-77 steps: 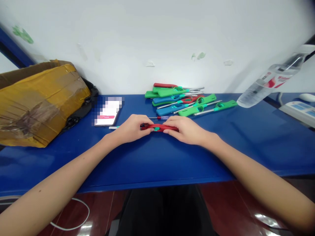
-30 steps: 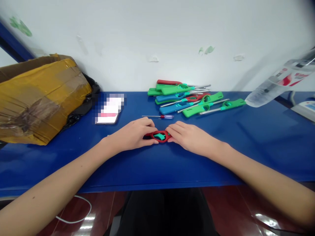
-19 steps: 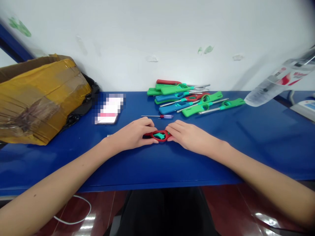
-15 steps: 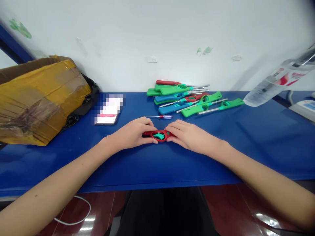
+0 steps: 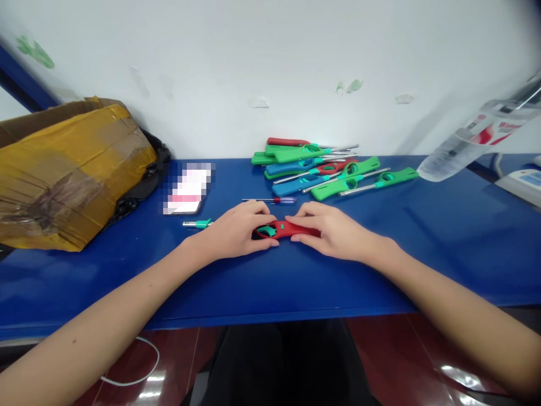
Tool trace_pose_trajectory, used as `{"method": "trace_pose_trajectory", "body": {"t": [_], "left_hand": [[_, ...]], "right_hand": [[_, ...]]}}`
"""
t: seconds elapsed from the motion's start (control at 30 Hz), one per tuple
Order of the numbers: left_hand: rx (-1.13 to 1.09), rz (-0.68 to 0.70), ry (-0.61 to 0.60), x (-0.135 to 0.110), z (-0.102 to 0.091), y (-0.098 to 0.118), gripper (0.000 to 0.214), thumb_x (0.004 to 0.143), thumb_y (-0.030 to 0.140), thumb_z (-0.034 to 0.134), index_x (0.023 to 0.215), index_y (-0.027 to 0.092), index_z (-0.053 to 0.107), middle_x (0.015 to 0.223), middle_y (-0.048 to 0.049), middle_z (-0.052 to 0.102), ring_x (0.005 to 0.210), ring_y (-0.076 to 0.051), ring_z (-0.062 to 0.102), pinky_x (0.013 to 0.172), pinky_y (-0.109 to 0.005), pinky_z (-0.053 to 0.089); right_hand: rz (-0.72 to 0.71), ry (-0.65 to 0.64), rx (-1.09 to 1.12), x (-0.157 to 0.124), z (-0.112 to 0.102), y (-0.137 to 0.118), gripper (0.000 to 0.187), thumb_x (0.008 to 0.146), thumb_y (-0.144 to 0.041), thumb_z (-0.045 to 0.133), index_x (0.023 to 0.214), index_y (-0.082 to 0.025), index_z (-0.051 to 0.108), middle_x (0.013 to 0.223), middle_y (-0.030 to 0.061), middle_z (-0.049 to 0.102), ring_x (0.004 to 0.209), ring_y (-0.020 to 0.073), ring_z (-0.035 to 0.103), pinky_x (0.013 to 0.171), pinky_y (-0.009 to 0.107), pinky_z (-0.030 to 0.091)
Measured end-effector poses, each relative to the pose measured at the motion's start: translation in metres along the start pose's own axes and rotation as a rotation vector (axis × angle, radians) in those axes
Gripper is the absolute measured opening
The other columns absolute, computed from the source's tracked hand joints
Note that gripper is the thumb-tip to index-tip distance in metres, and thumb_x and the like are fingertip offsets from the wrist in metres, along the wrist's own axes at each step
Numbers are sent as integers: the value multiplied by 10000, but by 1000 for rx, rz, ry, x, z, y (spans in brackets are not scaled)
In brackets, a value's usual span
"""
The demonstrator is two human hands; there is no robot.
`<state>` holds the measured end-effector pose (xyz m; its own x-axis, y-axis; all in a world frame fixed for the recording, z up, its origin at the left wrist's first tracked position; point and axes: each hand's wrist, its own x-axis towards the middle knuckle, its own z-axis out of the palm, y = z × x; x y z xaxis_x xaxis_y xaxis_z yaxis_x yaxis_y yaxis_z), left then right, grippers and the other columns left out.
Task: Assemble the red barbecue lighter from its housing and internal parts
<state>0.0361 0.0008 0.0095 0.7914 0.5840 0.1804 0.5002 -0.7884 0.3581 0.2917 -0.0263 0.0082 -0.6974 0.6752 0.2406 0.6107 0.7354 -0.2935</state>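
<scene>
A red long-nosed gas lighter with a green trigger lies crosswise low over the blue table. My left hand is closed around its front part beside the trigger opening. My right hand pinches the handle between thumb and fingers. Past my left wrist a metal tube with a green piece sticks out; the hand hides whether it joins the lighter. Just behind my hands lies a small screwdriver with a clear purplish handle and a red collar.
Several green, blue and red gas lighters are heaped against the wall. A phone lies left of them, near a taped cardboard box. At the right stands a water bottle. The table's front edge runs before me.
Between my hands, more of the red handle now shows, my right hand having shifted slightly right along it. The metal tube with the green piece has come into sight left of my left hand.
</scene>
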Motion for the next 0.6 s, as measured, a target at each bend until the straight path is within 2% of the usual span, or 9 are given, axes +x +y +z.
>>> {"method": "trace_pose_trajectory", "body": {"t": [0.1, 0.27, 0.4, 0.6], "left_hand": [[-57, -42, -14, 2, 1, 5, 342, 892, 429, 649, 1129, 187, 692, 1061, -82, 611, 986, -230, 557, 868, -358, 470], [-120, -117, 13, 2, 2, 9, 316, 860, 414, 685, 1101, 212, 706, 1052, -66, 617, 990, -232, 563, 875, -365, 471], [-141, -130, 27, 2, 4, 9, 302, 845, 402, 702, 1081, 213, 718, 1048, -60, 630, 990, -229, 575, 897, -371, 465], [-156, -138, 40, 3, 4, 7, 309, 818, 405, 731, 1068, 224, 732, 1029, -56, 650, 963, -224, 593, 883, -369, 466]], "right_hand": [[-10, 3, -19, 0, 2, -3, 296, 973, -306, 522, 1155, -149, 695, 1008, 121, 651, 889, 230, 605, 790, 371, 519], [-36, -6, -94, 1, 2, -5, 290, 996, -290, 477, 1120, -133, 686, 994, 113, 640, 866, 218, 593, 778, 355, 504], [-61, -35, -262, 2, 3, -12, 271, 1008, -272, 457, 1055, -111, 670, 934, 112, 638, 834, 218, 585, 758, 355, 483], [-96, -64, -491, 4, 5, -20, 248, 1020, -231, 426, 1031, -91, 631, 886, 111, 642, 787, 221, 559, 621, 324, 408]]}}
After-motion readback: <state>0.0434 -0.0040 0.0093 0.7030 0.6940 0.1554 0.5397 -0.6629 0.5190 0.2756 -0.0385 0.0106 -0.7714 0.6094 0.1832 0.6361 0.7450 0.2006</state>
